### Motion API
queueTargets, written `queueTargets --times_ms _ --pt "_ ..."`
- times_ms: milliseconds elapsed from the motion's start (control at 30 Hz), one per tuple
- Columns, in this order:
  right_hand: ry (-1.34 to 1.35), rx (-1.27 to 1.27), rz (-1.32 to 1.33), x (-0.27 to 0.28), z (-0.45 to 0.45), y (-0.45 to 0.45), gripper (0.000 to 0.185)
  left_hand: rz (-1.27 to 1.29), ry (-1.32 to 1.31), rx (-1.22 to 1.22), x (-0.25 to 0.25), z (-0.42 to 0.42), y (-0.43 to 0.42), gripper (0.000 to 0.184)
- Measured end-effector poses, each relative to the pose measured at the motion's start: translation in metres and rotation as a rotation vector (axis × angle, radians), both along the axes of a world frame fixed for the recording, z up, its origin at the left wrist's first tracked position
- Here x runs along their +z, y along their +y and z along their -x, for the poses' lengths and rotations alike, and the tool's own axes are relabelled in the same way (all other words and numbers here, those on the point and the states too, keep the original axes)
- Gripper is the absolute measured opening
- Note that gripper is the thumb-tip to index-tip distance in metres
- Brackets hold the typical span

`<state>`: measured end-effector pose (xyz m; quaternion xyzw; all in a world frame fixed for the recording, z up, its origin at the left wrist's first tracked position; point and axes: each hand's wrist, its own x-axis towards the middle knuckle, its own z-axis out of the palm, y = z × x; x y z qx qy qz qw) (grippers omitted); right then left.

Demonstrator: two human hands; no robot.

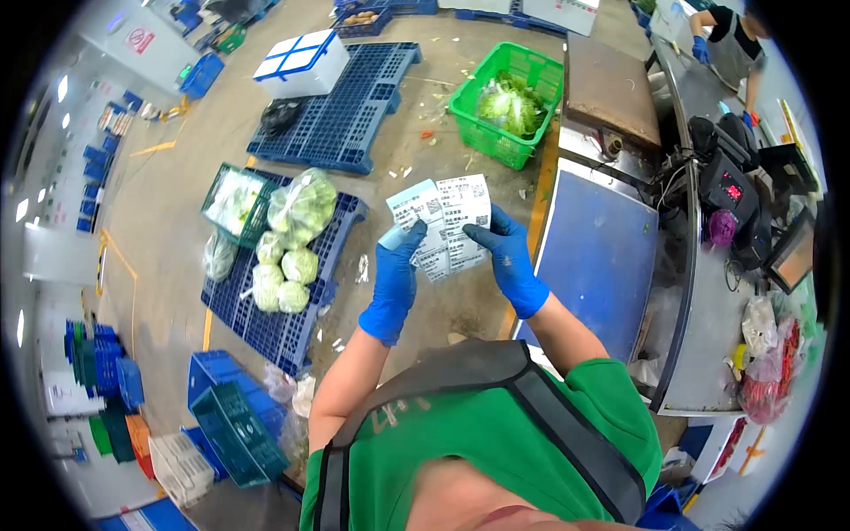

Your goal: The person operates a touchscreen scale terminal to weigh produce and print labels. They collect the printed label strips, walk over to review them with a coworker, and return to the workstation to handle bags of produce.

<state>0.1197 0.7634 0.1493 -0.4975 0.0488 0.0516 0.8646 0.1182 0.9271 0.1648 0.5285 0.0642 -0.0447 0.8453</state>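
Both my hands wear blue gloves and are raised in front of my chest. My left hand (pixel 396 276) pinches a strip of printed labels (pixel 420 210) whose left end curls into a small roll. My right hand (pixel 510 255) pinches a second white printed label (pixel 464 199) by its lower right part. The labels sit side by side and overlap along the middle; I cannot tell whether they are joined. Black print and square codes show on them. Thumbs lie on top, and the other fingers are hidden behind the paper.
A blue pallet (pixel 323 265) at left bears cabbages (pixel 299 265) and bagged greens (pixel 303 208). Ahead stand a green basket (pixel 469 106) of lettuce and a pallet (pixel 372 97) with a white box (pixel 305 66). At right are a blue-topped platform (pixel 598 252), a metal counter (pixel 708 354) and a co-worker (pixel 735 49).
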Motion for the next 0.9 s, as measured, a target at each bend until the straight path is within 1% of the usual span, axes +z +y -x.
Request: queueTargets --times_ms 67,100,200,233,333,367,467,500,600,633,733,767,800,867,900 --pt "0.004 -0.058 -0.016 0.003 -0.031 0.007 0.032 0.068 -0.058 -0.038 0.003 -0.037 0.001 0.027" --pt "0.002 -0.102 -0.008 0.003 -0.050 0.013 0.031 0.114 -0.069 -0.090 -0.001 -0.061 0.005 0.032" --pt "-0.022 -0.227 0.006 0.002 -0.095 0.017 0.030 0.008 -0.146 -0.233 -0.002 -0.119 -0.002 0.039" --pt "-0.041 -0.280 0.006 0.005 -0.109 0.018 0.030 0.022 -0.112 -0.243 -0.005 -0.140 -0.006 0.043" --pt "-0.011 -0.431 0.056 0.009 -0.144 0.011 0.027 -0.004 -0.099 -0.329 -0.016 -0.205 -0.026 0.036" --pt "0.001 -0.479 0.059 0.014 -0.156 0.005 0.030 -0.013 -0.088 -0.378 -0.018 -0.229 -0.036 0.032" --pt "-0.015 -0.568 0.093 0.029 -0.196 -0.029 0.033 0.022 -0.068 -0.557 -0.010 -0.288 -0.070 0.033" --pt "-0.048 -0.640 0.148 0.023 -0.215 -0.045 0.032 0.016 -0.083 -0.607 -0.008 -0.307 -0.083 0.033" --pt "0.056 -0.638 0.194 0.028 -0.260 -0.096 0.029 0.004 -0.051 -0.740 -0.018 -0.365 -0.118 0.034" --pt "0.130 -0.616 0.214 0.030 -0.277 -0.110 0.026 0.020 -0.005 -0.794 -0.018 -0.385 -0.127 0.037" --pt "0.097 -0.661 0.321 -0.001 -0.336 -0.145 0.023 0.021 0.038 -0.816 -0.027 -0.438 -0.155 0.033" --pt "0.112 -0.705 0.225 -0.004 -0.353 -0.146 0.021 0.030 0.035 -0.788 -0.040 -0.450 -0.159 0.032" --pt "0.055 -0.737 0.167 -0.021 -0.377 -0.149 0.020 -0.066 0.080 -0.773 -0.040 -0.461 -0.158 0.031" --pt "0.099 -0.697 0.052 -0.040 -0.421 -0.147 0.023 -0.137 0.149 -0.722 -0.052 -0.490 -0.154 0.031" --pt "0.120 -0.639 0.041 -0.048 -0.444 -0.139 0.024 -0.147 0.181 -0.686 -0.057 -0.510 -0.145 0.031"
